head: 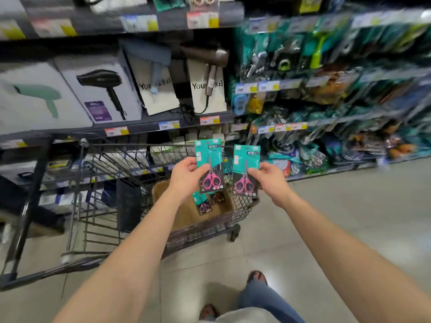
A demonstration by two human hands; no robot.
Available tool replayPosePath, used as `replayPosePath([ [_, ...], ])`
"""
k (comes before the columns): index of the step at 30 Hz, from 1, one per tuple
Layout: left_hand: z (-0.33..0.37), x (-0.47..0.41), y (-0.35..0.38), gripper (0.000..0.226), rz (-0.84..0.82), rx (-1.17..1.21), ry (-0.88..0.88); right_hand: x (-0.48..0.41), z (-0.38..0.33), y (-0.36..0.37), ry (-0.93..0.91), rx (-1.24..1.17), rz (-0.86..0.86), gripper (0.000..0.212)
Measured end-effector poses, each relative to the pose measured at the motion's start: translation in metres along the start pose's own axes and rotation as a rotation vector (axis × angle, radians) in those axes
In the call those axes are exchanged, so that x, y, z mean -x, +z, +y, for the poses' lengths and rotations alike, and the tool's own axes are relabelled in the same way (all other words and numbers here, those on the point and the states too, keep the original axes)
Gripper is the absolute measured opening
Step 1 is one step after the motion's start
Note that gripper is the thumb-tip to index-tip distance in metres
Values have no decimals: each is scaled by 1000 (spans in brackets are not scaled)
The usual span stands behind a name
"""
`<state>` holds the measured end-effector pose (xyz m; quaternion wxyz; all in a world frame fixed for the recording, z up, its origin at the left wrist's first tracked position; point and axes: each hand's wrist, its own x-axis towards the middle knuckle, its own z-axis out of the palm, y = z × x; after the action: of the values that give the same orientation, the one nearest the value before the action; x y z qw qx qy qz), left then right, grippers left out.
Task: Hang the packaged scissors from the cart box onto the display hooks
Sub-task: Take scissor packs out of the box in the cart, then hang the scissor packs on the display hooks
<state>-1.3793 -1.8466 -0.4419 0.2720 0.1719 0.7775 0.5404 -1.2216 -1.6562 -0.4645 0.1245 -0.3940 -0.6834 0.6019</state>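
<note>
The left scissors pack (209,166) is just beside the right scissors pack (245,170), both above the box (186,213) inside the cart (140,145).

Hanging goods (326,66) smeared, perhaps motion-blurred, cart box (189,217) partly hidden

I'm getting bright, even overhead light, glaring off the floor (326,217) by my feet; motion blur is smearing the display hooks (338,89) at right, and the wide lens is bowing the shelves (116,130) at the edges
</note>
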Motion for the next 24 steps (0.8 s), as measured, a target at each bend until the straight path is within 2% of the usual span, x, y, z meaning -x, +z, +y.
replayPosePath([
  [5, 61, -11, 68, 18, -83, -119, 120, 5, -28, -88, -123, -34, 88, 20],
  [11, 138, -29, 183, 19, -133, -192, 232, -9, -40, -219, -174, -46, 231, 5],
  [17, 206, -40, 307, 16, -163, -111, 267, -24, -46, -349, -217, 52, 308, 15],
  [20, 241, -40, 379, 15, -166, -93, 314, -30, -49, -424, -228, 60, 328, 12],
  [24, 280, -43, 439, 19, -180, -50, 324, -47, -51, -493, -257, 54, 326, 13],
])
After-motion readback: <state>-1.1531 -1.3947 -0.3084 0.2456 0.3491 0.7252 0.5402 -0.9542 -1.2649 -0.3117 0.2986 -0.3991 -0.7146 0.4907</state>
